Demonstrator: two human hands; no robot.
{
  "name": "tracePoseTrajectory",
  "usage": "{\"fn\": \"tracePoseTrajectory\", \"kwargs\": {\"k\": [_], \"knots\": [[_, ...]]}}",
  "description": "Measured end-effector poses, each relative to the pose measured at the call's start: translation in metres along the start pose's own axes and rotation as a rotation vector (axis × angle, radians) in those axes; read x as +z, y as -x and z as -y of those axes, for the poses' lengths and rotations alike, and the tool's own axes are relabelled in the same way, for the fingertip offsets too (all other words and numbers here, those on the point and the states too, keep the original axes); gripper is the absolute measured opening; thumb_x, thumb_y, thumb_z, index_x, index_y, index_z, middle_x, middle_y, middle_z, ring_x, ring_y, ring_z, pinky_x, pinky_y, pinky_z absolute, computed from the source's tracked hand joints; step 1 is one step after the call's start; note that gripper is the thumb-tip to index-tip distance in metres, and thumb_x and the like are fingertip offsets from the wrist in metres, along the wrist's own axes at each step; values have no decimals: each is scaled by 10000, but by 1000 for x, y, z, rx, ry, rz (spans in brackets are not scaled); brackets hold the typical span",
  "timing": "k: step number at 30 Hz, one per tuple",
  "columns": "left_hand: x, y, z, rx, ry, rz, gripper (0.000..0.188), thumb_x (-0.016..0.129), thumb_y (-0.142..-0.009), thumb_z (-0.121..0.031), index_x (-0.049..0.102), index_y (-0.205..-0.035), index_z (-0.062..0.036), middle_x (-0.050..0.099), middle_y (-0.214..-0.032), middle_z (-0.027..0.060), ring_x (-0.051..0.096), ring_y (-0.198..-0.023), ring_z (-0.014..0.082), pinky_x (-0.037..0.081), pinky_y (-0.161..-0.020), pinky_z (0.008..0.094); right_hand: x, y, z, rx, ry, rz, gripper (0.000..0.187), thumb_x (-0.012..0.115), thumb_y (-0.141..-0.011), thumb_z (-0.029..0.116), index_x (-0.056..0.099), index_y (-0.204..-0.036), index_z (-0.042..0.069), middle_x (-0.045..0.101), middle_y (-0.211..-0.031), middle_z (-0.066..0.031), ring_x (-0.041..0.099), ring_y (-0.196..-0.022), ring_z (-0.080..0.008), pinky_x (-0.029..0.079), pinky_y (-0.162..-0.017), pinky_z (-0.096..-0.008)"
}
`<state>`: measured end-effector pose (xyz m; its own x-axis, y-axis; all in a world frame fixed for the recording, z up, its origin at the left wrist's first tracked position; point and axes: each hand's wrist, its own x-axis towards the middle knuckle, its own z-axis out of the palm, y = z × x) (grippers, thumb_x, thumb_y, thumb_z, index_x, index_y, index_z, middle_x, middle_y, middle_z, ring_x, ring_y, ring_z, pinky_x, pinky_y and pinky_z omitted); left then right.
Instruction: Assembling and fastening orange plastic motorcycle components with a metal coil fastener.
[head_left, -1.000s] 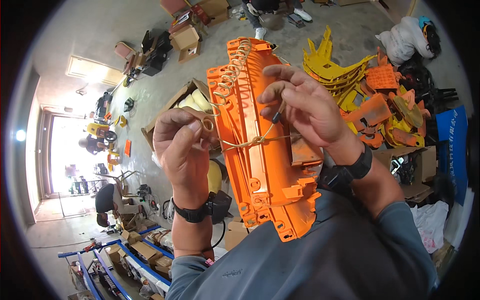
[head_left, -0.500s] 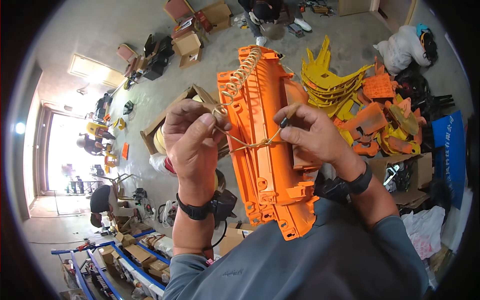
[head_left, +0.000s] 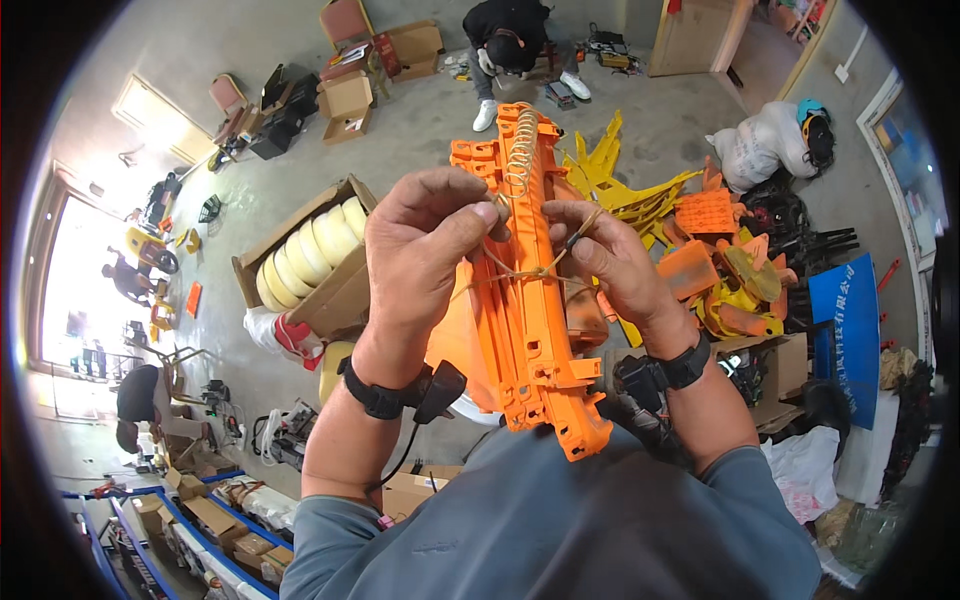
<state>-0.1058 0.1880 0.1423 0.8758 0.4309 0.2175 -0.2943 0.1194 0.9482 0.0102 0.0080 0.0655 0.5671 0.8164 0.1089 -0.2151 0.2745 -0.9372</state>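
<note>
I see the coiled cord [head_left: 521, 158] running ahead along the orange housing's [head_left: 541, 345] long axis; left hand [head_left: 425, 245] nearer, grip pinching the coil's lower end; right hand [head_left: 622, 262] pinches the dark-tipped end.

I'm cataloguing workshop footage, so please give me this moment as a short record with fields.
Left hand: pinching near the coiled cord's lower end; fingertips partly hide the grip
Right hand: pinching a cord end with a dark sleeve
Workpiece: long orange part, cord crossing its face
Left: open carton of pale rolls
Right: yellow parts, blue panel
Co-workers: one at top, one at far left
</note>
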Motion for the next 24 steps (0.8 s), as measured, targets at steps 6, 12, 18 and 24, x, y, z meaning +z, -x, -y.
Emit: {"fn": "tracePoseTrajectory", "kwargs": {"k": [6,12,18,24], "knots": [[-16,19,15,129,-138,6,286,672,-823,29,584,-1096,32,662,-1033,116,641,-906,158,508,-794,270,0,13,-2,-50,-67,80,565,732,-853,184,460,-1315,7,506,-1139,-31,522,-1049,-126,436,-942,-273],[-51,75,67,93,-165,-61,345,691,-833,-21,583,-1161,0,606,-1183,110,590,-1064,189,480,-882,332,1,23,-25,-186,163,-49,392,708,-831,36,524,-1173,-18,510,-1157,-31,530,-1089,-134,443,-952,-289],[-108,102,150,-91,-663,13,333,686,-856,-164,623,-1126,20,680,-980,98,624,-982,189,468,-894,314,-14,30,-21,-46,253,-173,230,673,-865,28,596,-1081,8,631,-977,-6,596,-889,-91,488,-835,-253],[-146,106,184,-285,-721,16,240,689,-864,-212,689,-921,22,678,-804,70,629,-804,148,496,-743,304,-41,51,-27,-8,446,-168,232,662,-912,145,607,-1091,7,620,-932,9,579,-852,-70,480,-765,-230]]}}
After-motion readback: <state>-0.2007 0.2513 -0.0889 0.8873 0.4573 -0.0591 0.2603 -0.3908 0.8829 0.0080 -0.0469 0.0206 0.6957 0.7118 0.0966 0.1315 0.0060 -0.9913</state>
